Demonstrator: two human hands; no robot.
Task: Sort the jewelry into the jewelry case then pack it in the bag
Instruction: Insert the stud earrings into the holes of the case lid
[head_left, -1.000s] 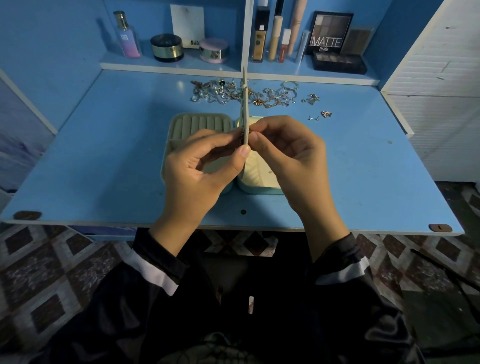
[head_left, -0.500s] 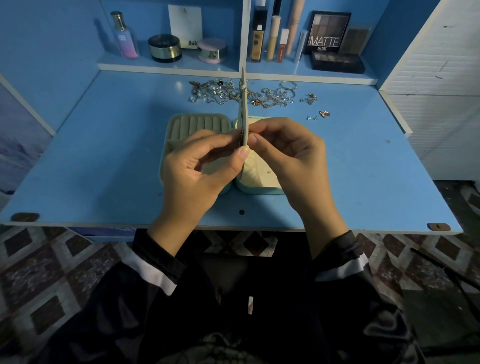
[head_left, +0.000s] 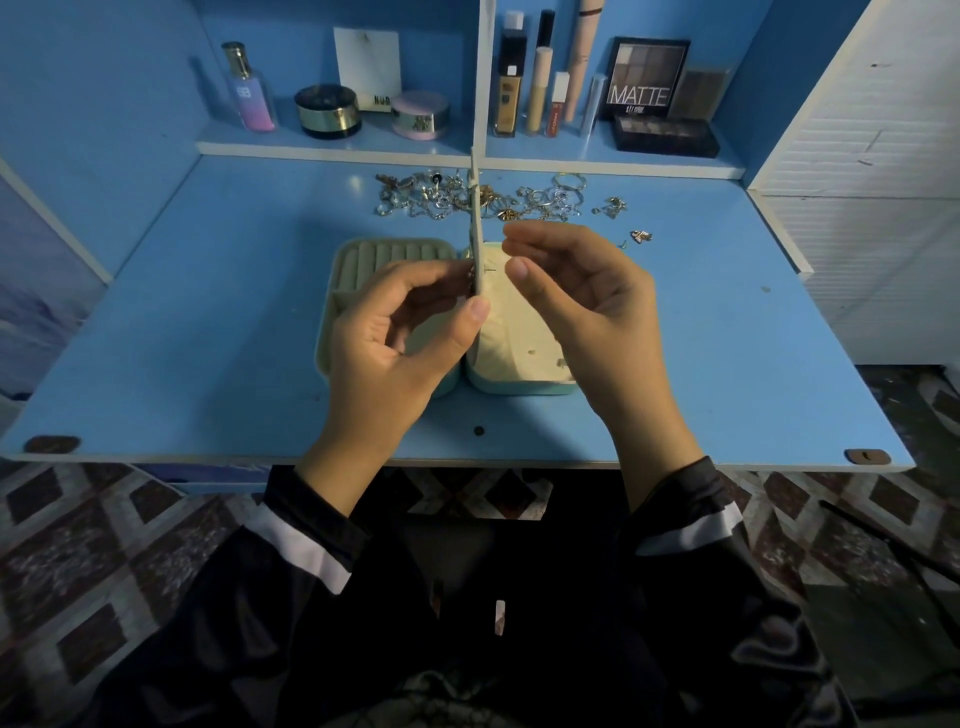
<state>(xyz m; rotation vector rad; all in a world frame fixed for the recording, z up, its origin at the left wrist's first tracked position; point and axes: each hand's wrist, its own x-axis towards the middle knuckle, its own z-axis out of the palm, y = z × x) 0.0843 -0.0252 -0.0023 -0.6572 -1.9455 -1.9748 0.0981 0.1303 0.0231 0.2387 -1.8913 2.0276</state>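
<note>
A pale green jewelry case (head_left: 395, 252) lies open on the blue desk, its ring rolls on the left half and a cream pocket (head_left: 511, 332) on the right. A thin cream divider flap (head_left: 475, 223) stands upright between the halves. My left hand (head_left: 400, 332) pinches the flap's lower edge between thumb and fingers. An earring post (head_left: 486, 269) sticks out of the flap's right face. My right hand (head_left: 582, 301) hovers just right of the flap, fingers loosely curled, holding nothing visible. A heap of jewelry (head_left: 483, 197) lies behind the case.
A back shelf holds a perfume bottle (head_left: 249, 88), jars (head_left: 327, 111), makeup tubes (head_left: 540, 88) and a palette (head_left: 649, 78). Two small loose pieces (head_left: 641, 236) lie right of the heap. A white cabinet (head_left: 872, 171) borders the desk on the right.
My right hand has let go of the flap and drawn back to the right, uncovering the post in it. My left hand still holds the flap.
</note>
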